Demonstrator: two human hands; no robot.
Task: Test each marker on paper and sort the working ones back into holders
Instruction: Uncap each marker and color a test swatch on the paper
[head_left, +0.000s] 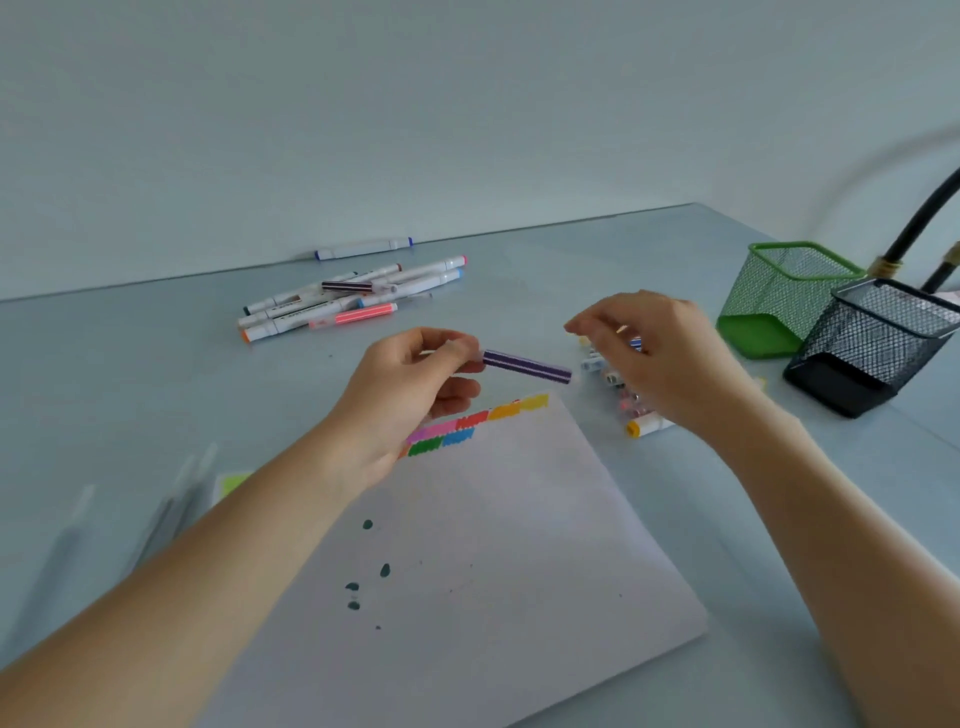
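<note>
A pale wall backs the grey counter (156, 374) before me. My left hand (400, 400) pinches a purple striped marker (527, 366) by one end, above the far edge of the paper (493, 545) with its colour swatches. My right hand (660, 353) hovers just beside it, fingers loosely curled; whether they hold anything I cannot tell. More markers (353, 296) lie farther back, and green (784, 296) and black (872, 343) mesh holders stand to the right.

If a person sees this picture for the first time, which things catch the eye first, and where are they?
At the centre, the left hand pinches a purple striped marker above the white sheet of paper, whose top edge carries a row of bright colour swatches. At the right, an empty green mesh holder and a black mesh holder lie tipped over.
</note>
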